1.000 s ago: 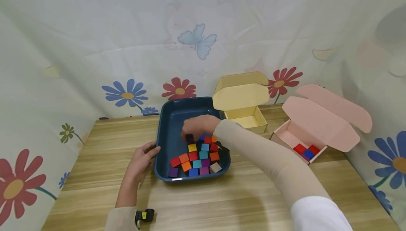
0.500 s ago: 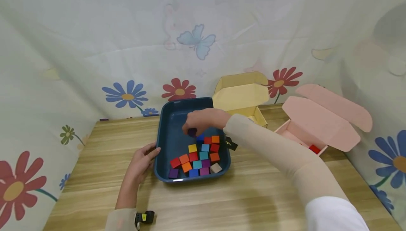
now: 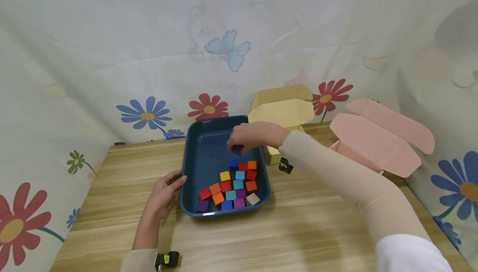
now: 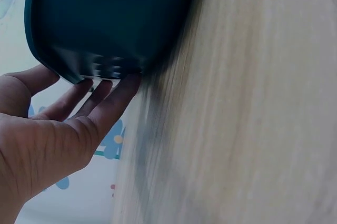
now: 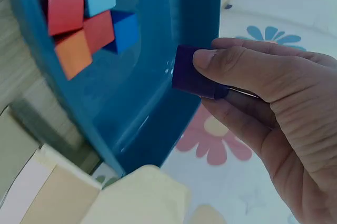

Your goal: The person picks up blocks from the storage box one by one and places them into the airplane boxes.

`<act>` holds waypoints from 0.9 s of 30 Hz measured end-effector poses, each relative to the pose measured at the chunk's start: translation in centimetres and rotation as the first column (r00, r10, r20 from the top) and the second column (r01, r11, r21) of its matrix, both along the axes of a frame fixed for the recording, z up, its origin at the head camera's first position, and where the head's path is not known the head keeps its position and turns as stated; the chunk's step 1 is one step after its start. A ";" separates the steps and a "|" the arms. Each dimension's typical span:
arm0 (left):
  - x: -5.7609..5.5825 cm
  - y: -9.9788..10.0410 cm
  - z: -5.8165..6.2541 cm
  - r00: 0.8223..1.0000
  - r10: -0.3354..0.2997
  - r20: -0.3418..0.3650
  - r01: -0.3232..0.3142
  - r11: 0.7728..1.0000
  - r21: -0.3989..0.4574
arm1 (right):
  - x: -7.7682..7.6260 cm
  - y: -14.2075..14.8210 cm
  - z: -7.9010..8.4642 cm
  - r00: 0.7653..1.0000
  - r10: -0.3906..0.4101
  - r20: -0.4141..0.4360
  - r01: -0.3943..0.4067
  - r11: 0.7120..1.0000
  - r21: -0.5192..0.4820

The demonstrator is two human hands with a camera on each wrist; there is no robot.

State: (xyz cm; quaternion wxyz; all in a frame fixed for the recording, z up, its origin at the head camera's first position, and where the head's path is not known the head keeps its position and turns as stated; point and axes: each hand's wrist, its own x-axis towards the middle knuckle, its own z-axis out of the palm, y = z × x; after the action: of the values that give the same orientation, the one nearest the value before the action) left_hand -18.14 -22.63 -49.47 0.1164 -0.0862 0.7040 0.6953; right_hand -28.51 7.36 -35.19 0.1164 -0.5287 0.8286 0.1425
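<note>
My right hand (image 3: pixel 255 135) is above the upper right part of a dark blue tray (image 3: pixel 201 147), pinching a dark purple cube (image 5: pixel 190 71) between thumb and fingers. A small dark bluish patch shows beside that cube, close to the fingers. Below the hand, several coloured wooden cubes lie in the tray's near half, among them a yellow cube (image 3: pixel 225 176), a blue cube (image 3: pixel 234 163) and a pale wood cube (image 3: pixel 252 199). My left hand (image 3: pixel 164 193) is at the tray's left side, its extended fingertips against the outer wall (image 4: pixel 113 29).
A yellow box (image 3: pixel 281 112) with a raised lid stands right of the tray, partly behind the right arm. Farther right is a pink box (image 3: pixel 377 139), also open, its inside mostly covered by the sleeve. A patterned cloth (image 3: pixel 231 85) hangs behind the wooden table (image 3: pixel 134 164).
My right hand has lifted the dark purple cube from beside the yellow cube and moved up and right toward the yellow box. My left hand stays at the tray's side.
</note>
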 end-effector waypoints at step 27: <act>-0.2 -0.3 0.2 0.999 -0.044 -0.002 0.044 0.999 0.010 | 0.7 13.0 -0.1 0.995 -0.078 0.062 0.088 0.979 -0.185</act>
State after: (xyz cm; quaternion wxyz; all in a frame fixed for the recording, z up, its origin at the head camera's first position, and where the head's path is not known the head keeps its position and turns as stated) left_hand -18.29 -22.95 -49.26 0.1315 -0.0693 0.7025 0.6960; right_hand -27.84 20.36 -35.32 0.0946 -0.5059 0.8563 0.0443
